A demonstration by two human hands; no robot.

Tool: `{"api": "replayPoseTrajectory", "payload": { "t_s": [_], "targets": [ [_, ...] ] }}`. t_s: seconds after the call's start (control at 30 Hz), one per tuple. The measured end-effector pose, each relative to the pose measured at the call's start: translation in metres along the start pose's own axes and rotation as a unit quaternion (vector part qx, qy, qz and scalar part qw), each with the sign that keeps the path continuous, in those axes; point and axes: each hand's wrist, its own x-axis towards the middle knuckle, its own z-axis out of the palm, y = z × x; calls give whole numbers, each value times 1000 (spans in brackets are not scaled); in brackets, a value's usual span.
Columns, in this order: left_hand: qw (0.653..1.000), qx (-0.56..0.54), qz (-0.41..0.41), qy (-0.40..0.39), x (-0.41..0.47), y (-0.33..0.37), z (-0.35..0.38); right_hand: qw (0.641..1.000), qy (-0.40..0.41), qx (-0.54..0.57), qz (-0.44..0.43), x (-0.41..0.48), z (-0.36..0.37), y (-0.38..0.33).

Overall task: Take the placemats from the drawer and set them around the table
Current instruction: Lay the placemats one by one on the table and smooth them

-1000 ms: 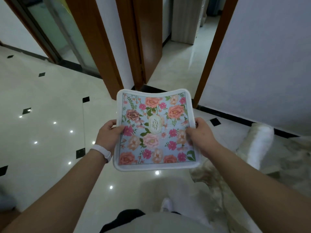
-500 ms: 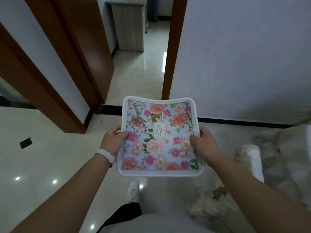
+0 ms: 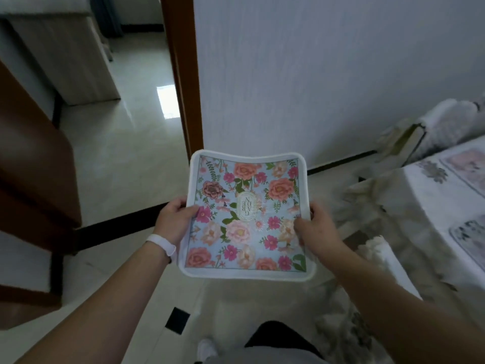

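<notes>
A square floral placemat (image 3: pixel 246 211) with a white border and a light blue field is held flat in front of me over the floor. My left hand (image 3: pixel 174 219) grips its left edge, thumb on top; a white band circles that wrist. My right hand (image 3: pixel 319 229) grips its right edge. The table (image 3: pixel 425 195), draped in a white flowered cloth, enters at the right edge. Two placemats lie on it: a pale one (image 3: pixel 465 168) farther back and a darker-patterned one (image 3: pixel 469 239) nearer me.
A white wall (image 3: pixel 315 74) stands straight ahead, with a brown door frame (image 3: pixel 181 74) and an open doorway to its left. A brown wooden door (image 3: pixel 34 158) is at the left. A chair with a fluffy white cover (image 3: pixel 446 124) stands beyond the table.
My view has swung to the right, bringing the table and its two placemats into sight. Both hands keep the same hold on the floral placemat.
</notes>
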Motion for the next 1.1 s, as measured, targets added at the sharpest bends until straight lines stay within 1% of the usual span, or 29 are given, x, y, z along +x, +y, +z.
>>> {"api": "replayPoseTrajectory", "payload": {
  "t_s": [0.1,0.23,0.47,0.57,0.7,0.8,0.93,1.1],
  "targets": [
    [999,25,-12,-32,31,11,33,998,39,26,29,21,-15,1],
    [997,56,-15,-60,75,25,78,995,93,18,39,62,-32,2],
    [994,80,-16,-70,161,62,161,992,98,58,49,165,-73,-8],
    [990,118,-6,-81,193,86,211,991,96,75,58,205,-102,-16],
    [985,125,9,-120,223,117,282,988,116,90,43,252,-154,-29],
    [979,138,22,-151,238,131,330,982,150,100,59,271,-189,-30],
    [968,151,17,-200,258,145,390,971,196,115,75,290,-225,-22],
    [958,150,10,-244,290,157,454,956,244,130,101,327,-258,-21]
  ]
}}
